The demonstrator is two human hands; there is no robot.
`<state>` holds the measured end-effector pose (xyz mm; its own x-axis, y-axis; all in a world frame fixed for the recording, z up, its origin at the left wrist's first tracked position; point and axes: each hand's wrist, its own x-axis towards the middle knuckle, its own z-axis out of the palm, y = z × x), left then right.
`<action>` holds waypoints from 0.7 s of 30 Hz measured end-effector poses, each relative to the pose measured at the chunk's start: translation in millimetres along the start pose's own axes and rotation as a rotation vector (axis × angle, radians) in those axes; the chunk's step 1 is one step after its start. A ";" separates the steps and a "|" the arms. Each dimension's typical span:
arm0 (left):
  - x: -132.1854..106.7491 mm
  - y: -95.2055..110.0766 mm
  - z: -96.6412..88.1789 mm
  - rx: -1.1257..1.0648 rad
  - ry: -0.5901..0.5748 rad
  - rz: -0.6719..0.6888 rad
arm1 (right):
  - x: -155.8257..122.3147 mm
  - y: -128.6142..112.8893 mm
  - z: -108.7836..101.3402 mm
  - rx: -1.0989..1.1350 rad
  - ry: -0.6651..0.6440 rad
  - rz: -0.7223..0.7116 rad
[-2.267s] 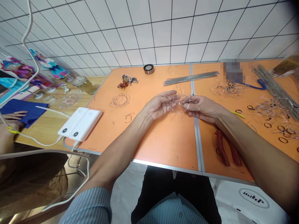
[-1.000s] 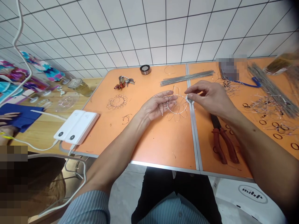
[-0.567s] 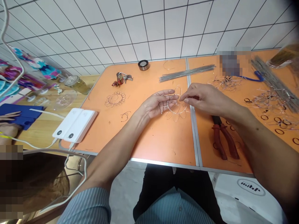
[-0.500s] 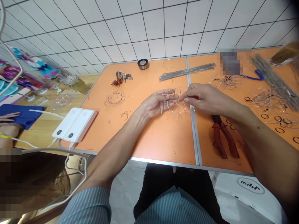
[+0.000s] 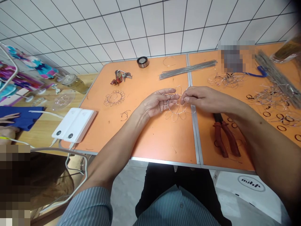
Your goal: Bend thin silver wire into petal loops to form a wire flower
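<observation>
Between my hands, above the orange table, is a thin wire ring with petal-like loops, a flower shape. My left hand holds its left side, palm turned up, with fingers bent around the wire. My right hand pinches the wire at the ring's right side with thumb and forefinger; the other fingers are curled in. A similar looped wire ring lies flat on the table to the left. Below it is a small tangle of wire. Red-handled pliers lie beneath my right forearm, their jaws partly hidden.
A bundle of straight wires and a tape roll lie toward the wall. Wire shapes and small dark rings spread at right. White power banks with cables stand at left, near another person's hand.
The view has shifted slightly. My right fingers have moved a little on the wire and the ring has tilted slightly; my left hand keeps its hold.
</observation>
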<state>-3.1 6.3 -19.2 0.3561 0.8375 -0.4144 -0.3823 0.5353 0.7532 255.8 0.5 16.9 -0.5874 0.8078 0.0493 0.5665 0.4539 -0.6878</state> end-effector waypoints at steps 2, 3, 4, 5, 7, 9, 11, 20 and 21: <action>0.1 0.2 -0.6 0.001 -0.003 -0.002 | -0.3 -2.2 -3.7 0.004 -0.047 0.006; 0.3 0.3 -1.2 0.002 -0.006 -0.004 | -0.4 -3.4 -5.4 0.012 -0.062 0.009; 0.5 0.3 -1.9 0.003 -0.011 -0.005 | -0.5 -4.5 -6.7 0.023 -0.069 0.017; 0.8 0.3 -2.7 0.002 -0.015 -0.005 | -0.6 -5.5 -7.7 0.025 -0.072 0.031; 1.2 0.0 -3.7 -0.002 -0.017 -0.005 | -0.9 -7.0 -8.2 0.005 -0.083 0.075; 1.2 -0.5 -3.6 -0.006 -0.015 -0.004 | -1.1 -7.3 -7.0 -0.011 -0.094 0.111; 0.9 -1.0 -2.8 -0.010 -0.013 0.001 | -1.2 -6.5 -4.9 0.003 -0.080 0.121; -1.7 -1.1 1.8 0.049 0.006 0.004 | 3.2 3.7 6.9 0.062 -0.041 0.124; -1.4 -1.3 1.6 0.060 0.009 0.008 | 3.8 4.7 8.5 0.065 -0.047 0.120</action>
<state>-1.7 4.2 -18.8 0.3452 0.8429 -0.4126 -0.3331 0.5211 0.7858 251.3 2.6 7.7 -0.5446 0.8359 -0.0690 0.5970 0.3285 -0.7319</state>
